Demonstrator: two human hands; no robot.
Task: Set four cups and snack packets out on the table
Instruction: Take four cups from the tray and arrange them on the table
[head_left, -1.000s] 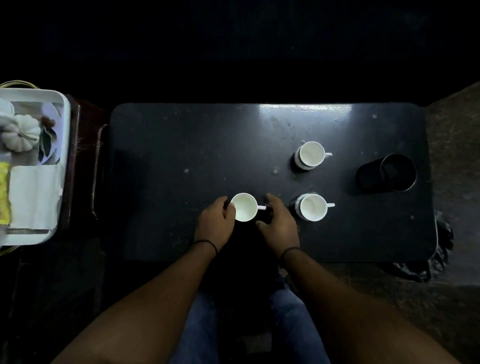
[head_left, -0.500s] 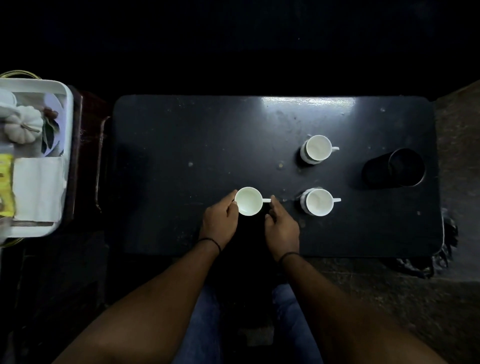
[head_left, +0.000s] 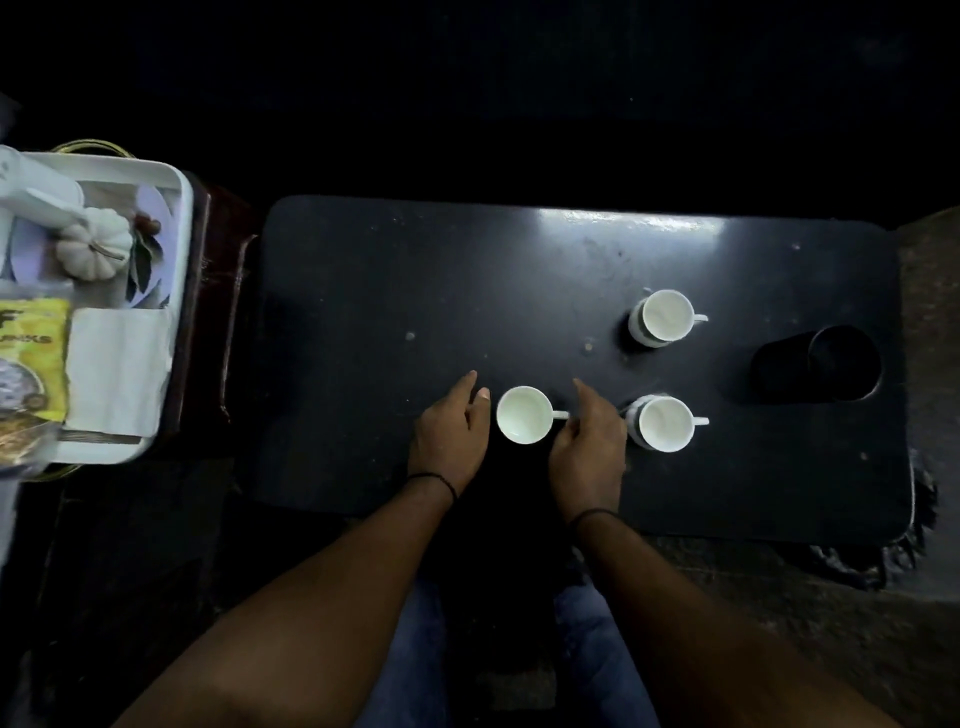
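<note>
Dim light fell on the dark table (head_left: 395, 291), where a white cup (head_left: 523, 414) stood between the left hand (head_left: 451, 431), fingers relaxed just beside it, and the right hand (head_left: 589, 441), loose-fingered, touching its handle.

Dark, glossy low table (head_left: 415, 270) under dim light | three white cups on it: near-edge middle cup (head_left: 524, 414), right cup (head_left: 665, 423), far cup (head_left: 666, 317), handles pointing right | black cylindrical container (head_left: 815, 371) lying at right end
</note>
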